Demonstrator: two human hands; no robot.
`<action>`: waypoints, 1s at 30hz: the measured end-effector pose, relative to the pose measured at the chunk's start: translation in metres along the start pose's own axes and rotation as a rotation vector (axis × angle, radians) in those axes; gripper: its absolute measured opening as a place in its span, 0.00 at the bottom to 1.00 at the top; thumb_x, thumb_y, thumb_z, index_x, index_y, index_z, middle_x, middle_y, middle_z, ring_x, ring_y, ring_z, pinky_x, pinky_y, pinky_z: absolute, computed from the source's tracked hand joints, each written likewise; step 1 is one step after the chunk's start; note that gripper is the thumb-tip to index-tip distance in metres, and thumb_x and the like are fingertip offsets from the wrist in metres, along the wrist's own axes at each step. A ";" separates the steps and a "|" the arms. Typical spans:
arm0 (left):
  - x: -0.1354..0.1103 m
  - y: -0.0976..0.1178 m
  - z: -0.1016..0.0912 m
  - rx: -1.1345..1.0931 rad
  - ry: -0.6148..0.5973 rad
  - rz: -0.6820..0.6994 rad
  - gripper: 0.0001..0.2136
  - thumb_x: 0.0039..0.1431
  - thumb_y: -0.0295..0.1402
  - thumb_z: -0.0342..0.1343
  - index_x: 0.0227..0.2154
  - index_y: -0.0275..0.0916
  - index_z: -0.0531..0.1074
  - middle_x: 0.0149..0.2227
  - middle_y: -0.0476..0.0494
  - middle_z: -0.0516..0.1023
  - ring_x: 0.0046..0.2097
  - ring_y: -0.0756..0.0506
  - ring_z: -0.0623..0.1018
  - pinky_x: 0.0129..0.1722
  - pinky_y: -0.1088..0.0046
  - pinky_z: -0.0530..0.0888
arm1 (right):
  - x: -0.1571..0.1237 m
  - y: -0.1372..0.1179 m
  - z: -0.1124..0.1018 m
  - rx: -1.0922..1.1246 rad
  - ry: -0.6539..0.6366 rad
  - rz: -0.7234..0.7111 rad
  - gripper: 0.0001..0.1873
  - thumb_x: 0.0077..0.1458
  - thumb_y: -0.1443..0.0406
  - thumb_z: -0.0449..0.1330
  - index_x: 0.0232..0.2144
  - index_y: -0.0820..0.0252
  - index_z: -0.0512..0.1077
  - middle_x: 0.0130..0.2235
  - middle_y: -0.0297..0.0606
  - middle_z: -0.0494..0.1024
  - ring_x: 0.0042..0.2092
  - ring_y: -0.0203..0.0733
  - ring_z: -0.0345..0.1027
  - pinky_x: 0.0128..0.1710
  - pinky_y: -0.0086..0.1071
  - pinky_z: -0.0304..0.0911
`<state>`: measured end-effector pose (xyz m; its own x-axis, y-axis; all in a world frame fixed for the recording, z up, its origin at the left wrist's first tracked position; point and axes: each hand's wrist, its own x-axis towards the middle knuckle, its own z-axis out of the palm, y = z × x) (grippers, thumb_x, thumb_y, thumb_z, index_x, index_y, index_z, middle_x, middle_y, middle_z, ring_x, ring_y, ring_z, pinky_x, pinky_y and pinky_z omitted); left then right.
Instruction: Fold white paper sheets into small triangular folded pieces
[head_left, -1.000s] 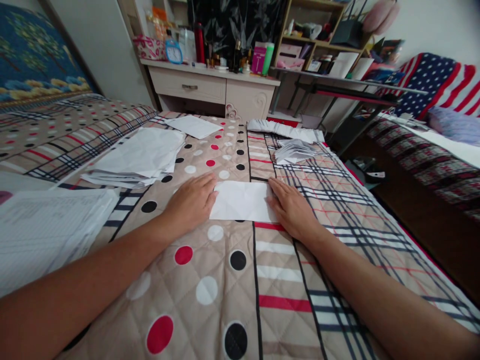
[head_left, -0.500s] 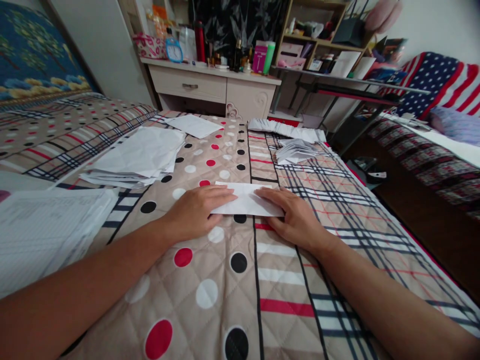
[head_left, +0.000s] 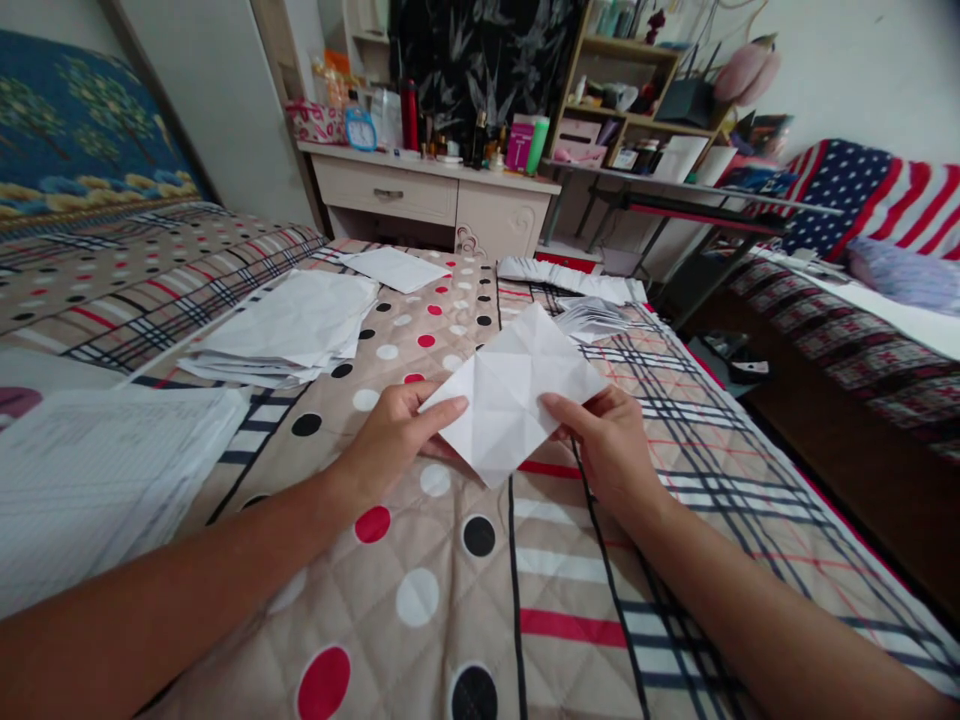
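Observation:
A white square sheet of paper (head_left: 517, 395) with crease lines across it is lifted off the quilt (head_left: 480, 580), turned like a diamond. My left hand (head_left: 394, 440) pinches its left corner between thumb and fingers. My right hand (head_left: 607, 445) grips its right corner the same way. Both forearms reach in from the bottom of the view over the dotted and plaid quilt.
A stack of creased white sheets (head_left: 289, 325) lies to the left, one sheet (head_left: 394, 268) lies further back, and folded paper pieces (head_left: 592, 315) sit behind the held sheet. Printed paper (head_left: 97, 470) lies at the near left. A cluttered dresser (head_left: 427, 190), shelves and another bed (head_left: 862, 310) stand beyond.
The sheet lay folded flat on the quilt under both hands. Now it is unfolded into a square and lifted, held at two corners.

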<state>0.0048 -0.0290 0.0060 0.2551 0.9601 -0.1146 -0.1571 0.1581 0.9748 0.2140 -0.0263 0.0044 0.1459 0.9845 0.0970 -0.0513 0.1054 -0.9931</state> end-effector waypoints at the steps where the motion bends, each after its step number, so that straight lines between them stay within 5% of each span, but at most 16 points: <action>1: 0.001 0.001 -0.002 -0.003 -0.047 -0.023 0.15 0.53 0.42 0.63 0.36 0.34 0.77 0.30 0.44 0.81 0.28 0.47 0.79 0.26 0.74 0.77 | 0.001 0.001 -0.001 0.027 -0.021 0.040 0.09 0.40 0.64 0.69 0.23 0.61 0.73 0.22 0.32 0.75 0.20 0.32 0.61 0.18 0.26 0.58; 5: 0.006 0.001 -0.011 0.008 -0.146 -0.106 0.14 0.51 0.39 0.66 0.37 0.35 0.78 0.31 0.44 0.82 0.29 0.49 0.79 0.26 0.79 0.74 | 0.002 0.000 -0.002 0.097 -0.142 0.205 0.09 0.38 0.66 0.69 0.23 0.62 0.73 0.20 0.30 0.73 0.17 0.29 0.58 0.15 0.24 0.52; 9: 0.008 -0.004 -0.011 -0.012 -0.122 -0.105 0.16 0.46 0.34 0.69 0.38 0.34 0.77 0.37 0.41 0.83 0.34 0.46 0.81 0.33 0.73 0.76 | -0.005 -0.006 0.004 0.152 -0.189 0.287 0.14 0.41 0.61 0.70 0.33 0.59 0.76 0.29 0.34 0.81 0.25 0.37 0.71 0.23 0.28 0.67; 12: 0.008 -0.004 -0.005 -0.037 -0.018 -0.048 0.17 0.44 0.34 0.70 0.37 0.34 0.77 0.37 0.42 0.83 0.34 0.47 0.81 0.34 0.74 0.77 | -0.007 -0.006 0.006 0.186 -0.220 0.261 0.22 0.40 0.61 0.71 0.40 0.57 0.75 0.38 0.37 0.82 0.34 0.41 0.77 0.34 0.33 0.72; 16: 0.006 -0.005 -0.001 -0.054 0.035 -0.036 0.15 0.47 0.36 0.68 0.35 0.32 0.76 0.32 0.43 0.82 0.31 0.48 0.80 0.31 0.76 0.76 | -0.005 0.000 0.005 0.193 -0.209 0.234 0.26 0.37 0.64 0.73 0.41 0.58 0.74 0.37 0.36 0.82 0.35 0.41 0.77 0.38 0.34 0.72; 19: 0.006 -0.006 -0.002 -0.027 0.040 -0.031 0.16 0.49 0.37 0.66 0.37 0.32 0.75 0.31 0.44 0.81 0.29 0.49 0.79 0.27 0.77 0.75 | -0.004 0.002 0.004 0.189 -0.164 0.195 0.30 0.39 0.63 0.73 0.46 0.56 0.71 0.31 0.32 0.80 0.30 0.38 0.74 0.33 0.31 0.70; 23: 0.007 -0.007 -0.006 0.040 0.065 0.090 0.29 0.49 0.33 0.66 0.55 0.39 0.65 0.31 0.48 0.79 0.29 0.49 0.79 0.25 0.78 0.75 | -0.004 0.003 0.002 0.147 -0.116 0.088 0.35 0.44 0.64 0.70 0.55 0.48 0.65 0.24 0.23 0.73 0.23 0.32 0.65 0.24 0.25 0.62; 27: 0.008 -0.007 -0.009 0.164 0.066 0.199 0.32 0.50 0.30 0.65 0.59 0.41 0.63 0.32 0.49 0.78 0.30 0.49 0.79 0.26 0.79 0.75 | -0.004 0.006 0.001 0.099 -0.129 0.067 0.21 0.41 0.65 0.71 0.41 0.54 0.76 0.29 0.29 0.76 0.28 0.33 0.66 0.28 0.27 0.63; 30: 0.007 -0.009 -0.010 0.262 0.083 0.289 0.30 0.52 0.30 0.64 0.59 0.42 0.66 0.34 0.48 0.78 0.31 0.51 0.79 0.28 0.80 0.75 | -0.005 0.008 0.002 0.077 -0.151 0.076 0.19 0.37 0.66 0.73 0.36 0.56 0.79 0.35 0.33 0.79 0.33 0.35 0.69 0.33 0.29 0.66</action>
<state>-0.0013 -0.0215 -0.0051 0.1566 0.9734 0.1675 0.0407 -0.1758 0.9836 0.2111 -0.0297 -0.0037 -0.0111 0.9993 0.0362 -0.1331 0.0344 -0.9905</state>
